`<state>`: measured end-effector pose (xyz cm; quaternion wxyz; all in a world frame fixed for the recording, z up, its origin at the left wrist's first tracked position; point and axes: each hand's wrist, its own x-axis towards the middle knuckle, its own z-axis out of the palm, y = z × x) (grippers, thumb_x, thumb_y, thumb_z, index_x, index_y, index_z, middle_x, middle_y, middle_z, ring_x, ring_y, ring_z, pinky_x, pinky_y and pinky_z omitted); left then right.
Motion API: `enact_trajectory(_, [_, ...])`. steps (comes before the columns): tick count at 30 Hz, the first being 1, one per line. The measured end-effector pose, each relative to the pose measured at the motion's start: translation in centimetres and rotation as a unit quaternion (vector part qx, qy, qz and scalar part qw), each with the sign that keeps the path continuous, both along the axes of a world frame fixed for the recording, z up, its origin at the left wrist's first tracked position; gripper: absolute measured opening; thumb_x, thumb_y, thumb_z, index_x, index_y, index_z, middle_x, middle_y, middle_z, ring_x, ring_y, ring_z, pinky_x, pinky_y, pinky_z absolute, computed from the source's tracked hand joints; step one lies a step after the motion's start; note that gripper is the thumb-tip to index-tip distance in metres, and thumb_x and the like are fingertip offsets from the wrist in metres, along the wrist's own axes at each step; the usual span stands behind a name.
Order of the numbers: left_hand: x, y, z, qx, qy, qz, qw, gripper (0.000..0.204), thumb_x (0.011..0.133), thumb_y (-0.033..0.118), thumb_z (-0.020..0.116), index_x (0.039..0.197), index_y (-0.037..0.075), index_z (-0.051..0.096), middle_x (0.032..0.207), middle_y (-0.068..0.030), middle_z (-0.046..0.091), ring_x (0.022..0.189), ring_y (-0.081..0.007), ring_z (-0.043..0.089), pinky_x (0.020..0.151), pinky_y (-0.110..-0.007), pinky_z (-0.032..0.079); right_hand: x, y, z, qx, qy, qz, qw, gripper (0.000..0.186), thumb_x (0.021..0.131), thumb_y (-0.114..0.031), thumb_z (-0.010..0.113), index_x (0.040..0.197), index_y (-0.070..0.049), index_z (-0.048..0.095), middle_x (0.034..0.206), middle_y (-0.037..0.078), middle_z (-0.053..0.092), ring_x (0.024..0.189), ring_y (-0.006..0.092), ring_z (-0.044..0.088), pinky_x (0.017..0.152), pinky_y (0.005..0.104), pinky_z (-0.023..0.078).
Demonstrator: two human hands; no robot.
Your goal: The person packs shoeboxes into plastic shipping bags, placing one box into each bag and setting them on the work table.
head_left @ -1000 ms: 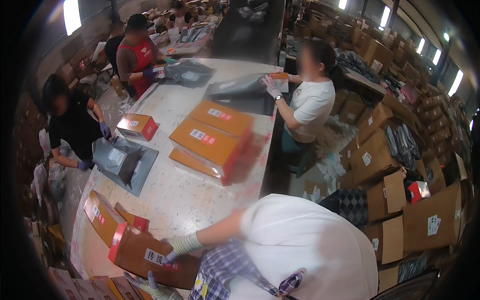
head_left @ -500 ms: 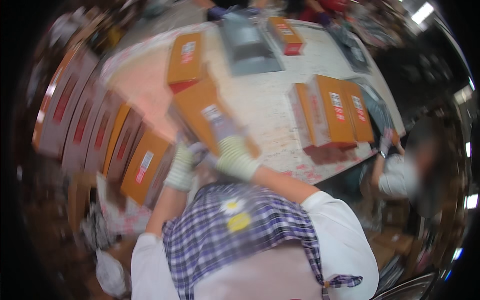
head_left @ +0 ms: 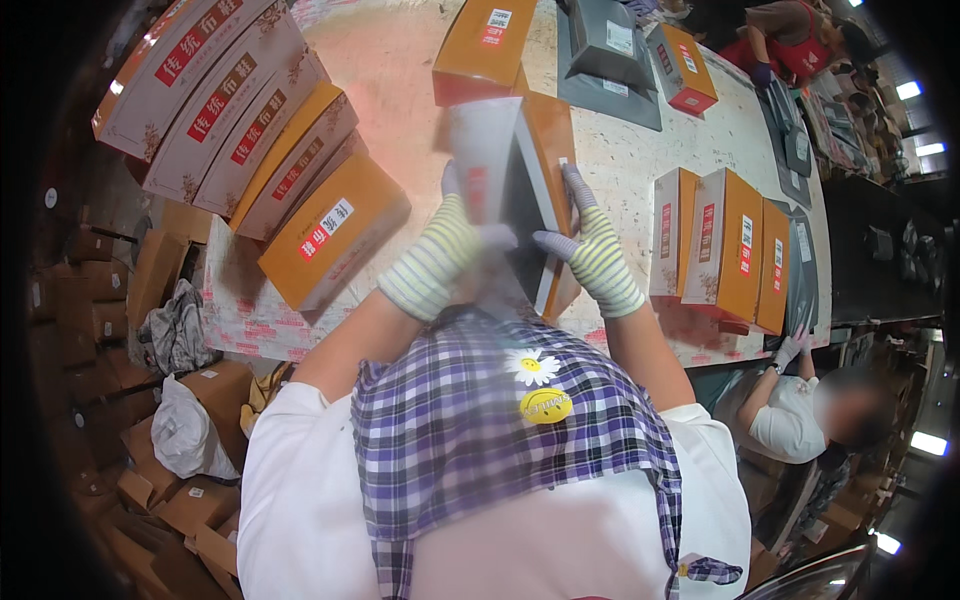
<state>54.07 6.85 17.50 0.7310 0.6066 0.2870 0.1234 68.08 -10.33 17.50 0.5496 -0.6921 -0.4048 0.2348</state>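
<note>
You are holding an orange box (head_left: pixel 545 150) upright on the table (head_left: pixel 400 60), just in front of your chest. It is long and flat, orange on its broad faces with a white label near the far end, and a dark grey panel shows along its open side. A pale grey flap or lid (head_left: pixel 485 150) stands against its left face; it is blurred, so I cannot tell whether it belongs to the box.

Your left hand (head_left: pixel 440 255), in a yellow-striped glove, is wrapped around the lower part of the pale flap, fingers curled and pressing on it. Your right hand (head_left: pixel 590 250), gloved the same way, lies against the right face of the box with fingers spread, the index finger stretched up along the edge.

To your left, a row of long boxes (head_left: pixel 250 120) leans along the table edge, the nearest one just beside your left wrist. To your right, a group of orange boxes (head_left: pixel 725 245) stands near the table's near edge, close to your right hand. Bare tabletop lies beyond the box, up to another orange box (head_left: pixel 485 45) and a grey bag (head_left: pixel 605 50) farther on. A co-worker's gloved hand (head_left: pixel 790 350) rests at the table's right corner.
</note>
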Motion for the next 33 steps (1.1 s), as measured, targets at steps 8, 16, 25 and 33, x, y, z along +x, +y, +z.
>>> enact_trajectory(8, [3.2,-0.2,-1.7,0.098,0.082,-0.251,0.959,0.106,0.078,0.037,0.081,0.158,0.002,0.021,0.153,-0.0269,0.039,0.143,-0.0376,0.039,0.119,-0.043,0.031,-3.0,0.7,2.1,-0.327,-0.449,-0.122,0.822,0.105,0.08,-0.042,0.073,0.16,-0.003,0.016,0.164,0.029,0.012,0.151,0.0503,0.012,0.113,0.0733,0.01])
enact_trajectory(16, [-4.7,12.3,-0.4,0.513,0.351,-0.053,0.782,0.064,0.091,0.049,0.063,0.135,0.003,0.055,0.134,-0.0216,0.057,0.125,-0.0376,0.053,0.108,-0.052,0.038,7.5,-12.2,-14.2,-0.472,-0.382,-0.245,0.756,0.087,0.089,-0.05,0.063,0.158,-0.011,0.029,0.165,0.017,0.025,0.151,0.0404,0.023,0.116,0.0684,0.016])
enact_trajectory(25, [-13.8,15.8,-11.9,0.603,0.406,0.163,0.667,0.096,0.086,0.061,0.066,0.154,0.004,0.032,0.148,-0.0266,0.04,0.142,-0.0413,0.034,0.117,-0.063,0.018,9.3,-13.6,-14.8,-0.487,-0.379,-0.28,0.735,0.086,0.088,-0.051,0.065,0.155,-0.009,0.032,0.163,0.016,0.028,0.149,0.0386,0.026,0.117,0.0638,0.019])
enact_trajectory(33, [-14.1,12.2,-11.1,0.637,0.37,0.177,0.653,0.101,0.078,0.063,0.073,0.151,0.004,0.035,0.141,-0.0229,0.042,0.132,-0.0426,0.038,0.113,-0.061,0.023,9.1,-13.4,-14.3,-0.466,-0.376,-0.286,0.748,0.086,0.089,-0.052,0.063,0.155,-0.008,0.032,0.163,0.016,0.028,0.15,0.0383,0.025,0.119,0.0625,0.016])
